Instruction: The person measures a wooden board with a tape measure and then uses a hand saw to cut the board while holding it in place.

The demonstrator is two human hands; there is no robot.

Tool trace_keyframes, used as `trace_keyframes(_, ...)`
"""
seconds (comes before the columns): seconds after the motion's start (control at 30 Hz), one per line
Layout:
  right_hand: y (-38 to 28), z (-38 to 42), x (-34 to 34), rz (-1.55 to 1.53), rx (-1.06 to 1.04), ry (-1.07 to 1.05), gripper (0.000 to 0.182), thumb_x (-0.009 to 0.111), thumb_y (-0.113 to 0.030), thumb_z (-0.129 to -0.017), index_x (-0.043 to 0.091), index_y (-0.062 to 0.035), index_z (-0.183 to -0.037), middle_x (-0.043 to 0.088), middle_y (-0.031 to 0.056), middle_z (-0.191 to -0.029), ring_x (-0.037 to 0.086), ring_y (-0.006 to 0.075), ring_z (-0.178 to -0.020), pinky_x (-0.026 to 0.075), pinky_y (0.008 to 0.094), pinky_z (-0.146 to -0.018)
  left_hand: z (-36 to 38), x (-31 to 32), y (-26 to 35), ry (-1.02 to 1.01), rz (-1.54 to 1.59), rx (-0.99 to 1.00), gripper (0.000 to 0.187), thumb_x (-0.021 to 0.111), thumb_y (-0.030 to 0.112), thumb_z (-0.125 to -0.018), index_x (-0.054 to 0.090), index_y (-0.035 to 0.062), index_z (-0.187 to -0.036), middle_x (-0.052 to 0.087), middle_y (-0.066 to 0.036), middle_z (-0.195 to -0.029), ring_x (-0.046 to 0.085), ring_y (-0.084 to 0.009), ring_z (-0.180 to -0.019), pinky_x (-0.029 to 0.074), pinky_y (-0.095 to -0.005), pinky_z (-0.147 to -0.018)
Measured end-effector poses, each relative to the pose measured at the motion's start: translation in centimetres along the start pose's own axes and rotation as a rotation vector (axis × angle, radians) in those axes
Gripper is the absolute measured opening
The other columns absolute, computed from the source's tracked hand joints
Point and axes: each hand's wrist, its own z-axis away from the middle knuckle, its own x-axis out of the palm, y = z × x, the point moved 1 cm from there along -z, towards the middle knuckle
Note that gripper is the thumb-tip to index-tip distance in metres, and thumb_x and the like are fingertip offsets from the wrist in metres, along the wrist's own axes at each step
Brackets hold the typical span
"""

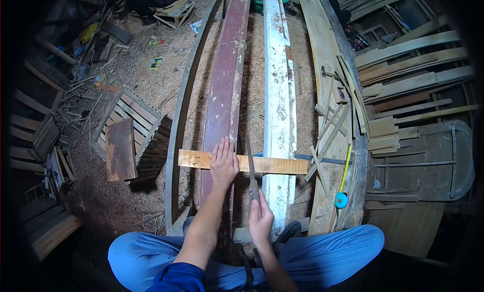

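A short wooden board [282, 165] lies crosswise over a dark red beam [222, 85] and a white, paint-chipped beam [277, 90]. Flat on the board, left of its middle, rests my left hand [224, 163], fingers stretched forward over the red beam. My right hand [260, 219] is wrapped round the handle of a handsaw [250, 158]. The saw's narrow blade points away from me and crosses the board just right of my left hand, over the gap between the beams. Whether its teeth have cut into the wood cannot be made out.
A yellow-and-blue tape measure [342, 200] lies partly extended at right, near a hammer [330, 74] and thin wood strips. A slatted wooden crate [136, 125] stands left on the shaving-covered floor. Stacked boards [413, 85] fill the far right.
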Motion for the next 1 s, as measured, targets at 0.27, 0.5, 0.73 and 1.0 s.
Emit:
trace_keyframes(0.27, -1.0, -1.6, -0.9, -0.008, -0.111, 0.048, 0.046, 0.059, -0.010, -0.109, 0.052, 0.0161, -0.147, 0.067, 0.0260, -0.138, 0.064, 0.0227, -0.126, 0.048, 0.0327, -0.110, -0.7, 0.9, 0.4, -0.002, -0.068, -0.073, 0.048, 0.047, 0.025, -0.104, 0.061, 0.0022, -0.145, 0.053, -0.015, -0.160, 0.047, -0.0270, -0.150, 0.030, -0.0447, -0.127)
trace_keyframes(0.5, 0.4, -1.4, -1.5, 0.099, -0.184, 0.068, 0.046, 0.060, -0.010, -0.108, 0.054, 0.0157, -0.146, 0.070, 0.0236, -0.131, 0.067, 0.0212, -0.120, 0.049, 0.0325, -0.106, -0.6, 1.0, 0.3, 0.002, -0.065, -0.072, 0.048, 0.047, 0.025, -0.104, 0.062, 0.0023, -0.143, 0.052, -0.015, -0.160, 0.046, -0.0259, -0.151, 0.030, -0.0445, -0.127)
trace_keyframes(0.73, -0.2, -1.1, -2.7, 0.039, -0.115, 0.047, 0.046, 0.062, -0.012, -0.107, 0.056, 0.0141, -0.145, 0.071, 0.0230, -0.132, 0.066, 0.0220, -0.121, 0.049, 0.0343, -0.108, -0.7, 0.9, 0.7, -0.020, -0.063, -0.076, 0.048, 0.048, 0.025, -0.103, 0.062, 0.0025, -0.144, 0.053, -0.016, -0.160, 0.046, -0.0256, -0.151, 0.029, -0.0441, -0.128)
trace_keyframes(1.0, 2.5, -2.4, -1.0, 0.128, -0.193, 0.051, 0.044, 0.062, -0.013, -0.107, 0.058, 0.0124, -0.143, 0.071, 0.0240, -0.134, 0.066, 0.0231, -0.125, 0.048, 0.0358, -0.110, -0.6, 1.0, 0.3, -0.026, -0.069, -0.075, 0.049, 0.048, 0.025, -0.103, 0.062, 0.0028, -0.144, 0.053, -0.015, -0.159, 0.046, -0.0249, -0.151, 0.028, -0.0449, -0.129)
